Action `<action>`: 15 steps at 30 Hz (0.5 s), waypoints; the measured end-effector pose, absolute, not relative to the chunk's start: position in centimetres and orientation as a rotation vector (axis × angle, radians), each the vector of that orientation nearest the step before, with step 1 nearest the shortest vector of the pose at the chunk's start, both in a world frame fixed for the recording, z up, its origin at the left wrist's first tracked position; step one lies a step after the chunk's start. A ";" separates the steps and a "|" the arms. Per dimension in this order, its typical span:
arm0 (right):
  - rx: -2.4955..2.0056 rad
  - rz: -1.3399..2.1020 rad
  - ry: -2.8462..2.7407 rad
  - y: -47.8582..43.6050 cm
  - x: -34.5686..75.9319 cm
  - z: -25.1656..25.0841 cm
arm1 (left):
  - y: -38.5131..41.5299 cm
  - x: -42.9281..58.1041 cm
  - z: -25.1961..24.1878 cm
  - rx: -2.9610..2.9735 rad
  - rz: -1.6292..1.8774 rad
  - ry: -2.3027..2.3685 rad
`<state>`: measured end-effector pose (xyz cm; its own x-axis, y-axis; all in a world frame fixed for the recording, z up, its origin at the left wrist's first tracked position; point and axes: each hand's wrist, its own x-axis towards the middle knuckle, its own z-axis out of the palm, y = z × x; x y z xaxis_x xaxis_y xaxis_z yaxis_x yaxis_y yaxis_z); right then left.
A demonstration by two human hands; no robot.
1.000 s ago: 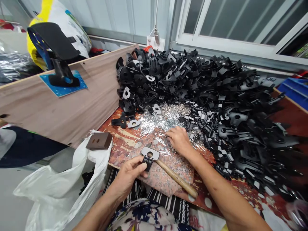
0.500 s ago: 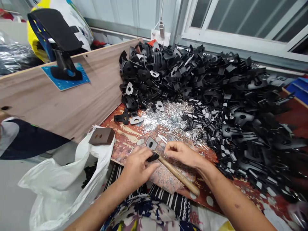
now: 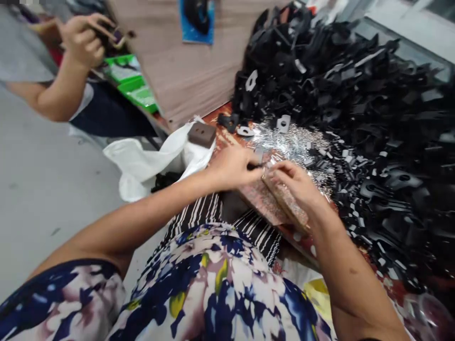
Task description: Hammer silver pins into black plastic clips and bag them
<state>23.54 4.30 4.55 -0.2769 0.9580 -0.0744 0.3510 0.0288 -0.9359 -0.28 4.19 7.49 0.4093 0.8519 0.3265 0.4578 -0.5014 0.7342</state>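
Observation:
My left hand (image 3: 232, 166) is closed at the work board, thumb and fingers around a small black plastic part (image 3: 253, 166) that they mostly cover. Close beside it, my right hand (image 3: 296, 184) has its thumb and fingertips pinched together; whatever they hold is too small and blurred to make out. Under the hands lies a tool with a wooden handle (image 3: 284, 203), its far end hidden by the fingers. A heap of thin silvery pins (image 3: 273, 137) spreads just beyond, near a flat grey plate with a hole (image 3: 283, 123).
Black plastic clips (image 3: 337, 94) are piled high behind and to the right. A brown block (image 3: 202, 134) rests on a white sack (image 3: 142, 161) at the left. A wooden partition (image 3: 185, 80) stands behind. Another person's hand (image 3: 83, 40) is raised at upper left, near green trays (image 3: 137, 87).
The view has swung left and down, bringing another person's arm into sight. My right hand has come closer to my left, and their fingertips now nearly meet.

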 end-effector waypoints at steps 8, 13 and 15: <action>-1.827 0.508 -1.908 -1.2 23.6 1.4 | 1.4 -8.8 5.6 1.780 1.344 1.206; -1.900 0.498 -1.925 -4.1 22.3 1.0 | -2.0 -12.7 3.4 1.604 1.427 1.172; -1.908 0.464 -1.940 -4.5 21.9 1.0 | -2.7 -13.9 2.9 1.544 1.436 1.166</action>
